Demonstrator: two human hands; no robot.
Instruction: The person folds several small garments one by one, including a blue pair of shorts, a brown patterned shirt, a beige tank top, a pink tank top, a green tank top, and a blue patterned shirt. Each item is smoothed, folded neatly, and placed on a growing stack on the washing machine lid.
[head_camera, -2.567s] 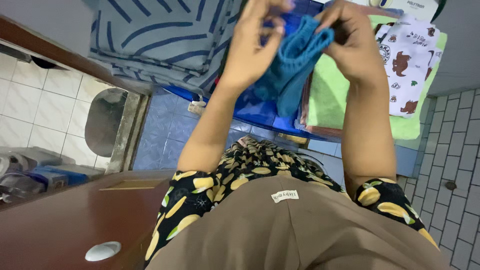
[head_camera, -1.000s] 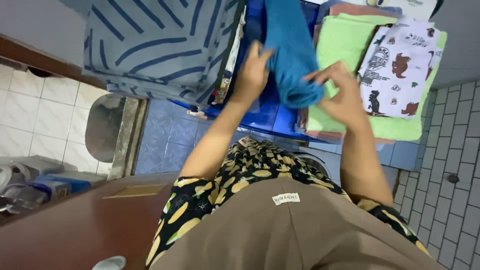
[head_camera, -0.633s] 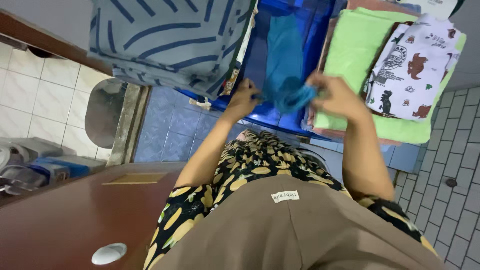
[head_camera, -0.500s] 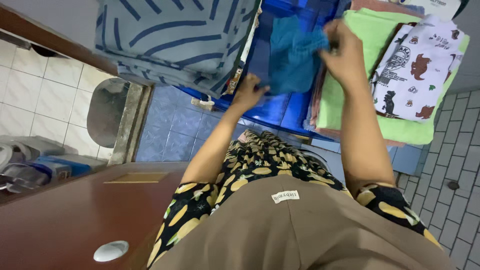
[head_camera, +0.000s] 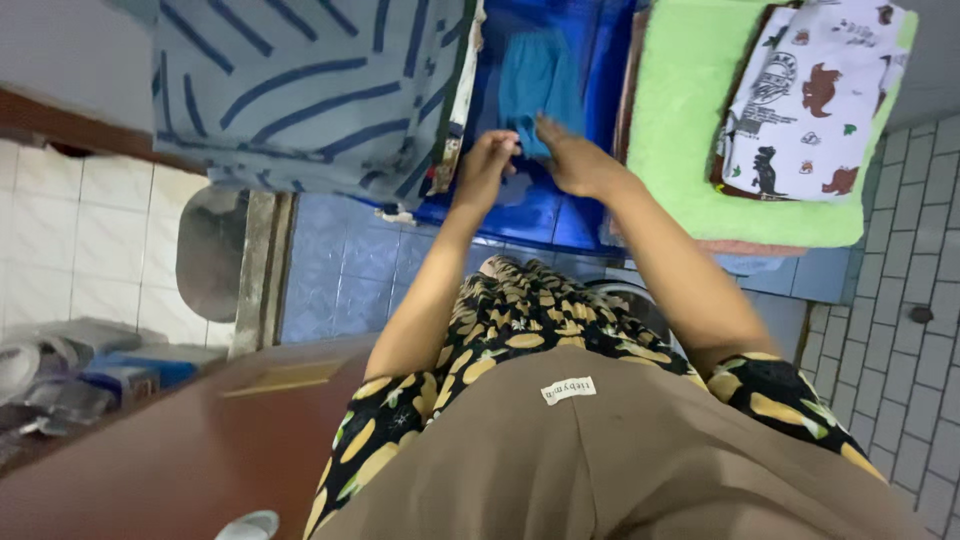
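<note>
Lowered now, both hands sit at the near end of the teal cloth (head_camera: 540, 85), which a few seconds ago was held up and bunched between them and then drawn down onto the blue surface (head_camera: 600, 60). It lies there flat as a narrow folded strip, so the folding looks close to done and the hands seem to be tidying its last edge. The left hand (head_camera: 487, 165) has its fingers curled together, pinching the cloth's near corner. The right hand (head_camera: 575, 160) lies across the same end with fingers pressed on the fabric; whether it grips or only presses I cannot tell.

No open container shows. The blue surface carries the cloth between two piles: a grey cloth with dark blue stripes (head_camera: 310, 90) to the left, and a green towel (head_camera: 690, 120) to the right, with a white animal-print garment (head_camera: 810, 95) folded on top.
</note>
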